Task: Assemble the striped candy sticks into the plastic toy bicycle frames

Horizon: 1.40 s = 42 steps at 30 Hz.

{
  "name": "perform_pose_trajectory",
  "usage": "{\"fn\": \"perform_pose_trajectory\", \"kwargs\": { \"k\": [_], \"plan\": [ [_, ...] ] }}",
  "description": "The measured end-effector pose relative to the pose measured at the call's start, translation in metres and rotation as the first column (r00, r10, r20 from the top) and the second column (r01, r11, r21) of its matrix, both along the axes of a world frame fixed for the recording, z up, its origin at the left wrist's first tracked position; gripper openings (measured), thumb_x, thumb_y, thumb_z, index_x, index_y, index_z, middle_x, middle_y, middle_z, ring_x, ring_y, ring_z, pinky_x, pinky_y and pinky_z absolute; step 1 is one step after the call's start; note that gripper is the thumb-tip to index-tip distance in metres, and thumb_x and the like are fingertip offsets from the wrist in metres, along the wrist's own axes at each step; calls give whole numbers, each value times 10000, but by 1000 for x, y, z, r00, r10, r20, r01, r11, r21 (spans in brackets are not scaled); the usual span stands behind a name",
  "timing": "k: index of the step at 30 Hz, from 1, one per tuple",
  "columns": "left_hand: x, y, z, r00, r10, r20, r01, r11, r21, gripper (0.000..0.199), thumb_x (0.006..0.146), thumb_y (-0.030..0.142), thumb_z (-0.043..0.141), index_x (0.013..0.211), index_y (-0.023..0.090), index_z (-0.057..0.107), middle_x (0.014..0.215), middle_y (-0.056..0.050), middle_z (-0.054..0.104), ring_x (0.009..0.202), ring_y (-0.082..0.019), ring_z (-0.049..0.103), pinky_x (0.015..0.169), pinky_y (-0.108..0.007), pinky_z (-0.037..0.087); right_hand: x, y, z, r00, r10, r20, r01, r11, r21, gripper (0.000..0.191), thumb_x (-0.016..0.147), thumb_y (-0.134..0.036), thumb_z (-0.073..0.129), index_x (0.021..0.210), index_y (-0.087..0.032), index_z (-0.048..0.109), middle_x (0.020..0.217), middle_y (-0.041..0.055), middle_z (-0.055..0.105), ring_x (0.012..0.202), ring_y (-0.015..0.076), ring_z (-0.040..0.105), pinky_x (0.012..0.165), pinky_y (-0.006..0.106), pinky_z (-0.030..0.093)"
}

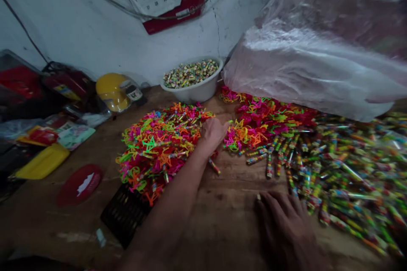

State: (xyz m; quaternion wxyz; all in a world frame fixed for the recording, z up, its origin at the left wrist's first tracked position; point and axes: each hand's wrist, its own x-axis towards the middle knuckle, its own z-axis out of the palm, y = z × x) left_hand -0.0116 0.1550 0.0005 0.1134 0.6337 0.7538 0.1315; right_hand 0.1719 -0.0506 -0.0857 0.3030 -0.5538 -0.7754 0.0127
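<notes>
My left hand (213,133) reaches out between two heaps of bright plastic pieces. Its fingers look curled, and a small yellow-green bit shows at their tips; what they hold is hard to make out. The left heap (155,144) of pink, orange and green plastic shapes, with some tubes mixed in, lies against that wrist. Beyond the fingers is the right heap (263,118) of similar shapes. My right hand (288,224) rests on the wooden table (229,216), fingers stretched out, beside a large spread of colourful filled tubes (343,169).
A white basin (197,92) full of small colourful pieces stands by the wall. Clear plastic sheeting (311,59) bulges over the back right. Leftward are a yellow helmet (111,89), a red disc (79,184), a yellow scoop-like item (43,161) and a black slotted tray (122,214).
</notes>
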Motion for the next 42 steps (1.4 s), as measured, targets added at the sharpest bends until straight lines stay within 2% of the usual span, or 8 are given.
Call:
{"fn": "perform_pose_trajectory", "kwargs": {
  "k": [7,12,19,24,26,30,35,42],
  "plan": [
    [13,11,-21,978,41,203,-30,998,-59,334,573,445,723,550,148,573,627,-74,584,768,-237,567,644,-296,385,1,1,0,1000,6,-26,-8,998,-64,204,860,-265,517,1036,-199,597,947,78,647,858,237,542,737,379,411],
    [4,5,-16,847,16,531,-5,1000,-21,281,621,389,708,647,157,552,577,19,511,575,-108,480,526,-217,341,2,2,4,992,-39,-117,41,999,15,171,854,-265,525,991,-211,612,899,60,674,839,246,571,742,401,409],
    [-17,-55,15,481,87,872,141,974,-175,157,809,290,561,826,135,543,644,2,553,505,-69,521,477,-183,428,4,15,40,798,-67,-599,5,994,-106,218,858,-295,537,1047,-236,628,939,21,704,766,164,656,673,276,507],
    [-16,-107,13,17,372,928,326,876,-357,86,791,170,602,829,95,612,746,-46,639,621,-91,604,545,-186,515,-8,34,66,733,-53,-678,-132,967,-219,224,855,-293,526,1006,-239,682,840,25,690,783,157,634,765,307,501],
    [-13,-122,10,-92,453,887,344,850,-398,63,770,132,621,817,91,629,762,-45,656,657,-105,623,562,-201,535,-13,34,68,656,-97,-749,-190,939,-288,225,838,-313,550,992,-221,685,795,26,675,701,144,613,680,289,502],
    [-8,-137,7,-80,444,892,412,830,-376,124,746,155,659,850,88,646,797,-52,667,671,-129,634,528,-223,534,-18,29,65,469,-244,-849,-198,908,-370,209,808,-350,605,940,-207,680,698,-1,635,587,109,550,562,240,460],
    [-1,-141,6,42,372,927,505,793,-341,232,728,248,694,886,85,643,695,-27,629,529,-94,577,447,-193,463,-12,26,61,412,-190,-891,-333,879,-341,170,826,-326,599,951,-233,665,889,13,664,790,134,613,717,251,487],
    [8,-141,4,-15,345,938,618,741,-263,264,774,245,636,986,88,632,747,-29,588,550,-62,516,447,-163,378,-4,18,51,177,-333,-926,-507,776,-376,165,849,-331,577,988,-247,604,913,8,654,775,121,609,690,238,483]
  ]
}}
